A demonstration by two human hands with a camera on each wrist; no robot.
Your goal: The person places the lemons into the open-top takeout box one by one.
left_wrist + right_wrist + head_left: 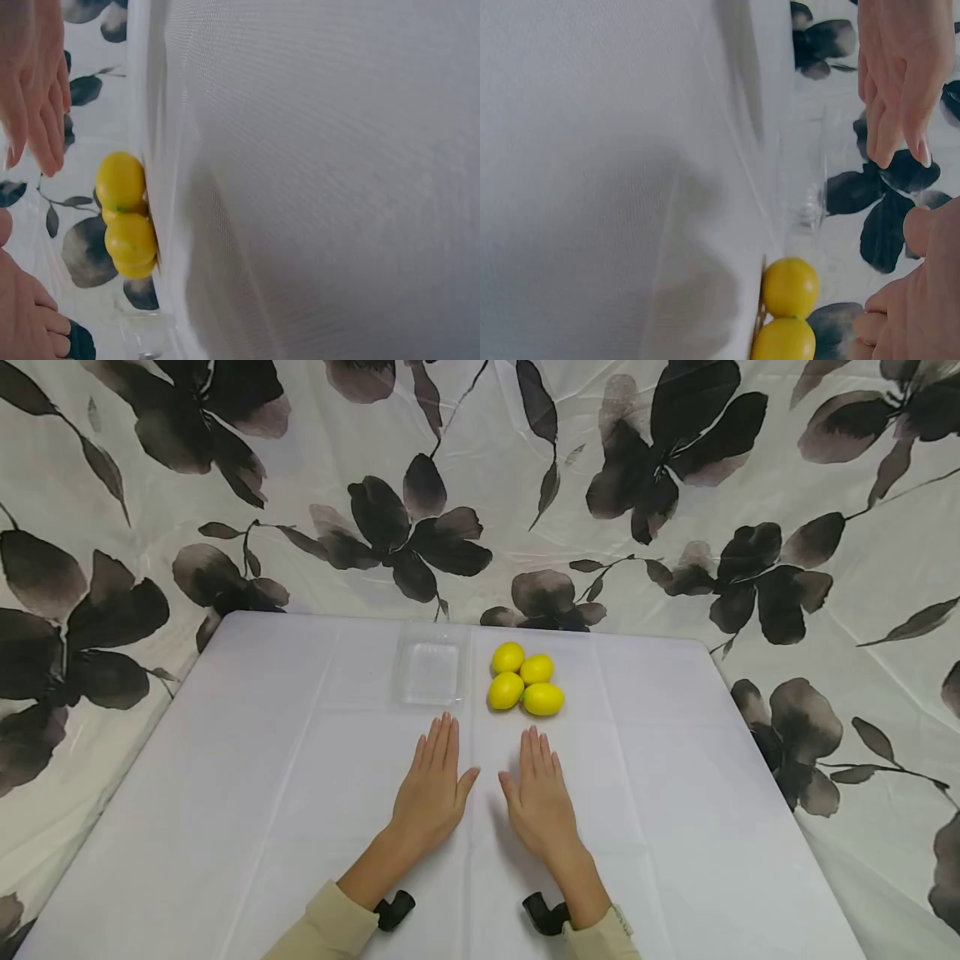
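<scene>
Both hands reach forward over the white table with palms down and fingers straight, holding nothing. My left hand (429,793) points at a clear plastic tray (400,672), fingertips just short of its near edge. Past the fingertips of my right hand (542,797) lie several yellow lemons (543,699), bunched together right of the tray. In the left wrist view the lemons (129,238) sit low beyond the hands. The right wrist view shows two lemons (790,288) and the see-through side of the tray (804,172).
A white cloth with fold creases covers the table (225,777). Behind and beside it hangs a floral curtain (480,485) with dark blossoms. Black wrist cameras (395,910) sit at both cuffs.
</scene>
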